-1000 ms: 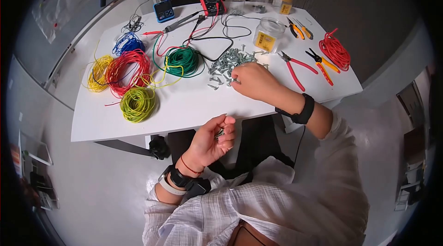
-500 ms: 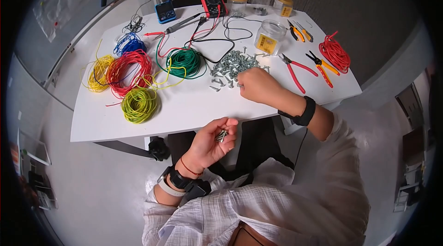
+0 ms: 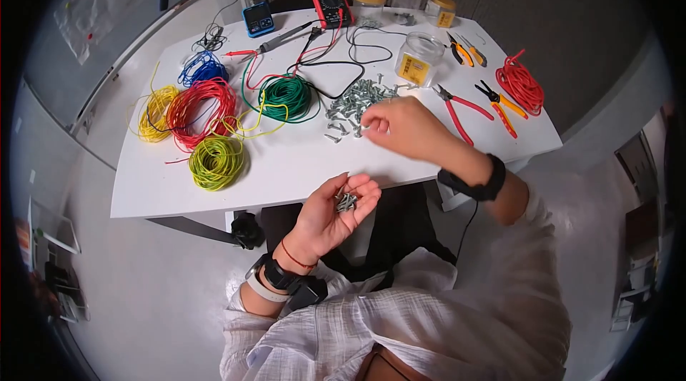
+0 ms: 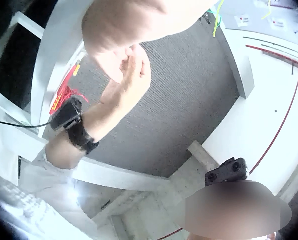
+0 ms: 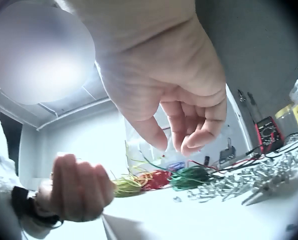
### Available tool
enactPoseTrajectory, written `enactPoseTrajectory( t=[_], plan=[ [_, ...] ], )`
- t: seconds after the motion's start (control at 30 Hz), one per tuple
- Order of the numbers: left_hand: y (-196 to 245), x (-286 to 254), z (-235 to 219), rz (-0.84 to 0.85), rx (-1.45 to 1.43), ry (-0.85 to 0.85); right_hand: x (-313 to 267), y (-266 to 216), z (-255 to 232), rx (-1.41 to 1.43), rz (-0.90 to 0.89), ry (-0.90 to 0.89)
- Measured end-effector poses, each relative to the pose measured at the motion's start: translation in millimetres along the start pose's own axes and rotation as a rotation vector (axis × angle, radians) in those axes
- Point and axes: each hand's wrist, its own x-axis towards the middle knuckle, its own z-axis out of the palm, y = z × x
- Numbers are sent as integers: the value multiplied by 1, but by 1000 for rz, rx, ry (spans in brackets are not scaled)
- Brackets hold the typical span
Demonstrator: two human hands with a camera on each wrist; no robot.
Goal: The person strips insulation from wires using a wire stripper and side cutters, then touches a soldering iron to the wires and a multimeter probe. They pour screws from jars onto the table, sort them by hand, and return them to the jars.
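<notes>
My left hand (image 3: 336,213) is palm up and loosely cupped in front of the table edge, with several small silver screws (image 3: 346,202) lying in the palm. Over the near right side of a heap of the same screws (image 3: 361,99) hovers my right hand (image 3: 407,131), palm down. In the right wrist view its thumb and loosely bent fingers (image 5: 191,145) are apart with nothing between them. A clear jar (image 3: 418,59) with a yellow label stands lidless behind the heap. The left wrist view hides what lies in the left palm.
Left of the heap lie coils of green wire (image 3: 284,97), red wire (image 3: 201,113), yellow-green wire (image 3: 216,164), yellow wire (image 3: 157,115) and blue wire (image 3: 203,68). Red-handled cutters (image 3: 461,109) and yellow-red strippers (image 3: 506,106) are to the right. A multimeter (image 3: 331,2) stands at the back.
My left hand's fingers have uncurled, showing the screws in the palm. My right hand has loosened from a closed grip at the heap's edge, its fingers now apart.
</notes>
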Motion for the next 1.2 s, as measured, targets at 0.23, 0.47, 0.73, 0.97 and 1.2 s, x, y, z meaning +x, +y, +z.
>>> enactPoseTrajectory(
  t=[0.23, 0.47, 0.73, 0.97, 1.2],
  plan=[
    [1, -9, 4, 63, 133, 71, 27, 21, 31, -338, -139, -109],
    [3, -14, -1, 75, 109, 72, 29, 14, 38, -389, -49, -137],
    [3, -15, 1, 34, 120, 16, 21, 26, 37, -360, -20, -175],
    [0, -14, -2, 15, 142, 15, 15, 24, 31, -319, -78, -176],
    [0, -13, -8, 15, 163, 11, 6, 31, 29, -358, -113, -235]
  ],
)
